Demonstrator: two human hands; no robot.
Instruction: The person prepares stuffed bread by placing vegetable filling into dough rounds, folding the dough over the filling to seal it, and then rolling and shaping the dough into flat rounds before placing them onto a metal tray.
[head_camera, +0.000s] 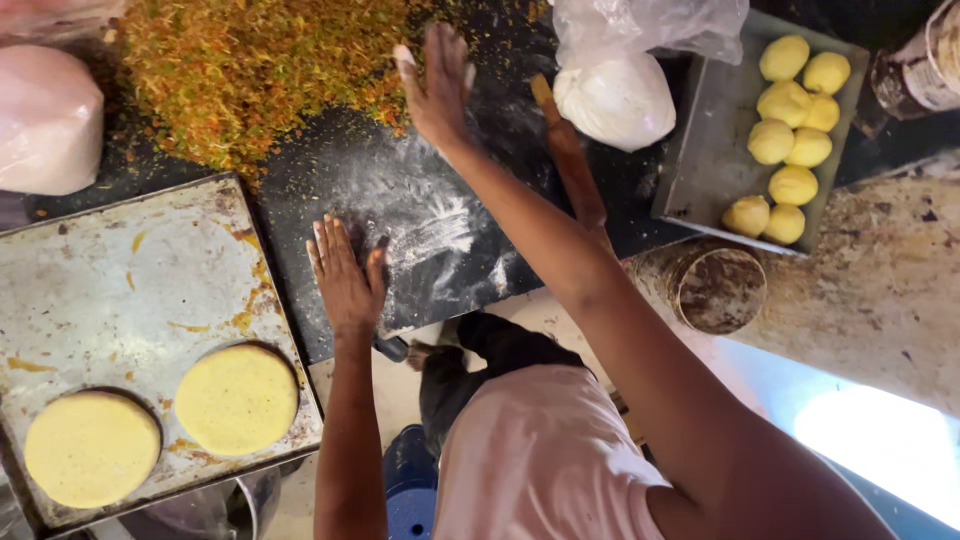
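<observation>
The floured patch (430, 230) of the desk (330, 170) between the hands lies open. Filling heap (250, 70) blocks behind, a tray (120, 290) crowds left, rolling pin (570, 160) and probably flour bag (615, 98) hem the right.

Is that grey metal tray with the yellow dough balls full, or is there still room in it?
Partly full. The grey metal tray holds eight yellow dough balls along its right side; its left half is bare.

Dark floured worktop (330, 180) is covered by chopped vegetable heap (250, 70), two metal trays (120, 290) (705, 150), rolling pin (570, 155), white bag (615, 100).
</observation>
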